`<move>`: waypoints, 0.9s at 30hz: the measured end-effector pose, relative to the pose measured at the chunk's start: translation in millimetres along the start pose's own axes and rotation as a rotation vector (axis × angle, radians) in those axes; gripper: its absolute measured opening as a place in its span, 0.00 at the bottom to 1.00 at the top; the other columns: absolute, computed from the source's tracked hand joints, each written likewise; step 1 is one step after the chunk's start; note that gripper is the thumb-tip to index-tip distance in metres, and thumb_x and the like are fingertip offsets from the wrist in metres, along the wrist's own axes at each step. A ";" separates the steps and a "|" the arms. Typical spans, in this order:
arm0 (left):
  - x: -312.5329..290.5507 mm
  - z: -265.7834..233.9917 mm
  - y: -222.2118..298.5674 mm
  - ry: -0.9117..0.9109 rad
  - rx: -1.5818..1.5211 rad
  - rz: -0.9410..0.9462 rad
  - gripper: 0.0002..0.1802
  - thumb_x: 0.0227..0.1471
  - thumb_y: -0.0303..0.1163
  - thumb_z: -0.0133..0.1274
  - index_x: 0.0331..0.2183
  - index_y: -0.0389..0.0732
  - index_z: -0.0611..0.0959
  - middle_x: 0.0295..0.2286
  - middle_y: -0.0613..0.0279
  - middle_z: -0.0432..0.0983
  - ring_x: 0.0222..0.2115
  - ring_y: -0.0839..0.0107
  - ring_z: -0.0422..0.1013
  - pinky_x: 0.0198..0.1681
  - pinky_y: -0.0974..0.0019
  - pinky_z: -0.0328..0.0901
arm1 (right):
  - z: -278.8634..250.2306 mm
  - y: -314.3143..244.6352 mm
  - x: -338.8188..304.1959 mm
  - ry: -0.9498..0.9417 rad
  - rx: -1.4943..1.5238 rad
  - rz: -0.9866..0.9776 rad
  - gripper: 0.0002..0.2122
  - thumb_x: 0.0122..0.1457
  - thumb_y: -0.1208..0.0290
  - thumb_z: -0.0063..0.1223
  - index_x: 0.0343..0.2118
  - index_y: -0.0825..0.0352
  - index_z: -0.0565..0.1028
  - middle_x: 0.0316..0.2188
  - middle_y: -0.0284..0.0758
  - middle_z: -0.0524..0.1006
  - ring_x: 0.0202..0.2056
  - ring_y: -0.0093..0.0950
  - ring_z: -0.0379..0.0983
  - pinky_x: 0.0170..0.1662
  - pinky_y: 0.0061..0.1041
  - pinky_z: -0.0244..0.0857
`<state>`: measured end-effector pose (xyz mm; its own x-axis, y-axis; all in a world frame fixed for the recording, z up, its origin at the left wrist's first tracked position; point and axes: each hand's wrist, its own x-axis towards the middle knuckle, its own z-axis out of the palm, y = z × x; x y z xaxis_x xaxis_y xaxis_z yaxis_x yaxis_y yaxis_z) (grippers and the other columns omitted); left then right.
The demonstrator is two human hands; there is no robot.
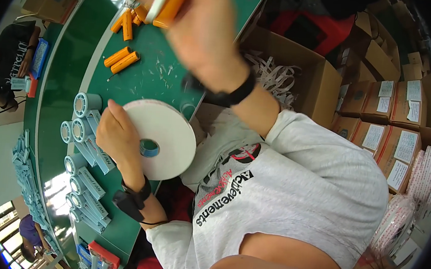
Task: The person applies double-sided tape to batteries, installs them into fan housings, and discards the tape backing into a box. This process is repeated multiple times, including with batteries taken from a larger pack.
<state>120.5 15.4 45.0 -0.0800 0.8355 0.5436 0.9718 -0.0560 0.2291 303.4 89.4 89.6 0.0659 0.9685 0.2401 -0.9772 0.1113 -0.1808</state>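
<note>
At the top of the head view, my right hand (203, 36) is smeared by motion but closed around an orange cylindrical piece (174, 3) with a white strip along one side. Its exact kind is too blurred to make out. My left hand (118, 131), lower down, has its fingers curled at the edge of a large roll of white tape (172, 130) with a hole in its core. The hand hides part of the roll's rim. Between the hands and the far side lie two orange cylindrical batteries (121, 59), with a pile of similar batteries (128, 22) beyond them.
Light blue handheld fans (87, 105) stand in a row beside my left hand on the green table (154, 78). An open cardboard box (303, 65) holds curled white strips. Stacked cartons (381, 113) are at the right. Across the table, another person (12, 55) works.
</note>
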 end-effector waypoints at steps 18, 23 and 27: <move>91.6 -27.5 -77.2 -0.547 -0.154 0.212 0.16 0.43 0.26 0.55 0.39 0.36 0.78 0.35 0.61 0.70 0.31 0.73 0.67 0.33 0.72 0.60 | -54.4 -67.6 -20.2 -0.098 -0.404 0.345 0.12 0.51 0.79 0.53 0.40 0.72 0.72 0.36 0.37 0.74 0.36 0.29 0.74 0.40 0.29 0.71; 70.1 -68.7 -33.2 -0.369 -0.152 0.037 0.12 0.48 0.31 0.52 0.36 0.37 0.78 0.29 0.57 0.68 0.28 0.69 0.67 0.31 0.70 0.62 | -37.9 -47.1 -19.8 -0.110 -0.419 0.278 0.10 0.50 0.80 0.54 0.37 0.71 0.73 0.36 0.36 0.74 0.37 0.27 0.74 0.38 0.26 0.71; 27.2 -1.7 1.5 -0.447 -0.010 -0.040 0.14 0.48 0.37 0.53 0.33 0.37 0.78 0.33 0.54 0.70 0.37 0.58 0.67 0.42 0.63 0.60 | -43.9 -39.3 -16.0 -0.367 -1.025 -0.058 0.08 0.48 0.82 0.55 0.33 0.70 0.74 0.36 0.34 0.73 0.36 0.26 0.73 0.37 0.24 0.71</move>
<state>119.4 37.1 61.5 -0.0116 0.9911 0.1327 0.9675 -0.0224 0.2518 349.5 79.2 51.0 -0.1240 0.8491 0.5135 -0.3308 0.4525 -0.8281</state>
